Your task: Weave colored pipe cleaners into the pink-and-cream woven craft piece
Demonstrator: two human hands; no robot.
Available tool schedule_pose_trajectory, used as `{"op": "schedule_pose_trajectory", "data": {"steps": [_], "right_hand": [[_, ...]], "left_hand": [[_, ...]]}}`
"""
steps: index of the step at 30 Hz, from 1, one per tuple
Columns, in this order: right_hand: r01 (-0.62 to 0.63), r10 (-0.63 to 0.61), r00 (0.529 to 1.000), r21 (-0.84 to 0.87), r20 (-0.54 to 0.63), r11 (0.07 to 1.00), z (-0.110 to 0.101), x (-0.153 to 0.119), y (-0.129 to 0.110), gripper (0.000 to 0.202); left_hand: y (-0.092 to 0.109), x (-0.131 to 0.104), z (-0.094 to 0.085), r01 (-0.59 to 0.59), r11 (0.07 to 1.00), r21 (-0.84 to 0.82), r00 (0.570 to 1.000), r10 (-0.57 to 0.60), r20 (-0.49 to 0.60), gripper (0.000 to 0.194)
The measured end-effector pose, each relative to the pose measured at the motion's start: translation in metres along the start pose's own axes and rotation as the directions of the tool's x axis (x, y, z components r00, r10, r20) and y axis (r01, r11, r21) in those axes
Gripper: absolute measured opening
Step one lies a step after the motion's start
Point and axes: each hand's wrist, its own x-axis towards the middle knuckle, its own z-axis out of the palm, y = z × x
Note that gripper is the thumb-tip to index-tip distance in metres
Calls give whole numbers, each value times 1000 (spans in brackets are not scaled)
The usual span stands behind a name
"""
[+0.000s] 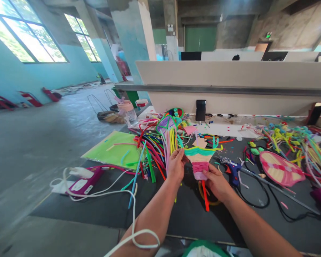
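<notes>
Both hands hold a flat, tapering craft piece (pixel 200 162) in the middle of the head view, banded in teal, cream and pink, with yellow along its top edge. My left hand (pixel 177 165) pinches its left side near the top. Lower on the right side, my right hand (pixel 216 181) grips the pink part. A red-orange stem (pixel 205 196) hangs below the piece. Behind my left hand lie bundled pipe cleaners (pixel 167 142) in pink, white and yellow. A blue glue gun (pixel 234 172) rests to the right of my right hand.
A green sheet (pixel 114 150) and a purple power strip (pixel 86 181) with white cables lie left. A black phone (pixel 200 110) leans against the partition (pixel 230 103). At right are a pink-edged oval craft (pixel 280 167) and tangled pipe cleaners (pixel 291 137). A bottle (pixel 128 112) stands at back left.
</notes>
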Motion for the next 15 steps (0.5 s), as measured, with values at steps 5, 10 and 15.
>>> {"op": "schedule_pose_trajectory", "data": {"steps": [5,10,15], "right_hand": [[71,-67,995,48,-76,996,-9,5,-11,21],[203,-160,932,102,-325,974,-23,12,-21,17],[219,-161,901,101,-403,971,-27,13,-28,17]], "left_hand": [[-5,-5,3,77,996,39,994,-80,72,27],[-13,-9,5,125,988,96,985,-135,108,29],[-14,-9,6,113,984,140,985,-129,111,29]]}}
